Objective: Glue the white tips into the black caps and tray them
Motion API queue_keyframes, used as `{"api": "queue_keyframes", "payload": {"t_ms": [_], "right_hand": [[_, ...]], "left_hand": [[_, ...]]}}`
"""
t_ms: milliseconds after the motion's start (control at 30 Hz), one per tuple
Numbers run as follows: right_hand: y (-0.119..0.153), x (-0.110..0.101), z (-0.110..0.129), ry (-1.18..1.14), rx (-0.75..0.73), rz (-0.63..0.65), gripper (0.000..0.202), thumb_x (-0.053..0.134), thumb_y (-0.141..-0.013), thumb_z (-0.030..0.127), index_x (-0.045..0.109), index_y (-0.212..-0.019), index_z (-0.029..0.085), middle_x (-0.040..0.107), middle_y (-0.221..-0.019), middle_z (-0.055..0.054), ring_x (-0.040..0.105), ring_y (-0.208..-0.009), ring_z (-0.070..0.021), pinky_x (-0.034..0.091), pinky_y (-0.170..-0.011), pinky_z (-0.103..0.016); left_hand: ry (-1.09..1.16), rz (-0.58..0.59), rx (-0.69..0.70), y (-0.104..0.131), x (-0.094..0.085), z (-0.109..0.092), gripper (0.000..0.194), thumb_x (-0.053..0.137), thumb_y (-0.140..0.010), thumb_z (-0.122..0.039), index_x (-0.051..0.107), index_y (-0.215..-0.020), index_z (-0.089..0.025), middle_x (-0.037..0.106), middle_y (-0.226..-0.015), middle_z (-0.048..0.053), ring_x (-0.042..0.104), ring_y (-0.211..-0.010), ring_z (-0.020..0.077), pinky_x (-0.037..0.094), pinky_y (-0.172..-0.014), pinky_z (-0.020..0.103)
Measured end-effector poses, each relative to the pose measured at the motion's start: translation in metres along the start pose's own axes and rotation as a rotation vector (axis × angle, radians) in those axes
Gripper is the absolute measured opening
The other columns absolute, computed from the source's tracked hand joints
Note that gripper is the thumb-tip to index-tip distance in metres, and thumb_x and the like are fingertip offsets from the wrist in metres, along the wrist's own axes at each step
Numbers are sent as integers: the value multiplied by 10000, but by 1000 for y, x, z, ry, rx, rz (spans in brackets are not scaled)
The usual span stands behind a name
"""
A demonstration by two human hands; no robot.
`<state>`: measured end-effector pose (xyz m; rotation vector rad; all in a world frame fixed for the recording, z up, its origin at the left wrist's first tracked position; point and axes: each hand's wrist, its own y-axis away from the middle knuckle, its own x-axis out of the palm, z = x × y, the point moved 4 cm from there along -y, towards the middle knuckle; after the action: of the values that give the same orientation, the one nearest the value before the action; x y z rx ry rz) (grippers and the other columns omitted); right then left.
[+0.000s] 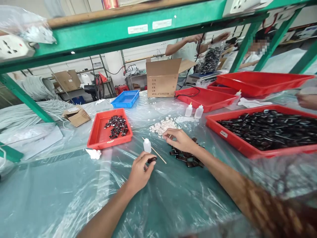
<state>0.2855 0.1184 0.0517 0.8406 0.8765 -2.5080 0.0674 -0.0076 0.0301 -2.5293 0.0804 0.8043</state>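
Observation:
My left hand (141,170) pinches a small dark glossy piece (152,160) between thumb and fingers, just above the plastic-covered table. Right behind it stands a small white squeeze bottle (147,145), with a thin wooden stick (158,154) lying beside it. My right hand (180,140) reaches to the near edge of a pile of small whitish pieces (160,126), its thumb and fingertips drawn together. Whether a piece is between those fingertips is too small to make out. Under and beside the right wrist lies a loose heap of dark glossy pieces (189,159).
A red tray (109,144) with dark pieces is at left; a larger full red tray (230,140) is at right. Two more squeeze bottles (198,112), a blue tray (125,103) and a cardboard box (162,79) stand behind. A green beam (111,31) crosses overhead. Other people work beyond.

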Motion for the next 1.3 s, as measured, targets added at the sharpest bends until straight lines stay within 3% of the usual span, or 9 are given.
{"api": "queue_keyframes", "payload": {"t_ms": [100, 233, 367, 567, 967, 1133, 1300], "right_hand": [[5, 13, 13, -237, 33, -91, 372, 629, -1016, 542, 812, -1032, 218, 821, -923, -83, 784, -825, -226, 646, -791, -359], [14, 28, 28, -496, 90, -143, 368, 724, -977, 556, 822, -1056, 210, 806, -777, -53, 782, -733, -224, 655, -752, -369], [23, 33, 45, -387, -26, -117, 267, 675, -1025, 451, 802, -1063, 219, 797, -799, -51, 764, -721, -210, 633, -726, -344], [29, 39, 60, -292, -185, -46, 150, 646, -1033, 387, 791, -1022, 353, 805, -935, -53, 759, -813, -259, 622, -741, -398], [32, 50, 62, -291, -117, -32, 249, 577, -1060, 520, 785, -1040, 384, 774, -914, -54, 742, -811, -260, 628, -766, -407], [32, 48, 65, -334, -116, 17, 281, 623, -1038, 513, 793, -949, 307, 732, -835, -46, 703, -719, -217, 593, -692, -359], [31, 45, 67, -399, -120, 85, 215, 741, -975, 522, 801, -891, 333, 741, -837, -19, 726, -713, -211, 601, -684, -354]], "left_hand": [[36, -35, -50, 1, -1, 1, 214, 589, -1037, -266, 770, -1150, -252, 754, -1084, 70, 738, -834, 170, 601, -615, 246], [145, -74, -188, 2, -1, 12, 235, 584, -1038, -323, 769, -1175, -273, 687, -1072, 48, 735, -817, 174, 590, -576, 253], [265, -43, -265, 3, 7, 22, 228, 607, -1031, -394, 768, -1154, -290, 642, -1079, 32, 742, -803, 170, 573, -540, 241], [424, -85, -242, 2, 10, 19, 235, 667, -1006, -473, 768, -1079, -273, 612, -1027, 37, 715, -776, 183, 620, -547, 283], [435, -100, -243, 4, 10, 14, 318, 648, -1023, -525, 776, -1025, -235, 635, -908, 11, 646, -656, 148, 626, -607, 319], [433, -113, -254, 7, 14, 11, 330, 631, -1028, -510, 766, -954, -218, 601, -813, -14, 581, -541, 114, 555, -530, 294], [440, -126, -297, 11, 20, 12, 296, 629, -1009, -494, 760, -903, -250, 584, -740, -19, 567, -502, 132, 497, -482, 305]]}}
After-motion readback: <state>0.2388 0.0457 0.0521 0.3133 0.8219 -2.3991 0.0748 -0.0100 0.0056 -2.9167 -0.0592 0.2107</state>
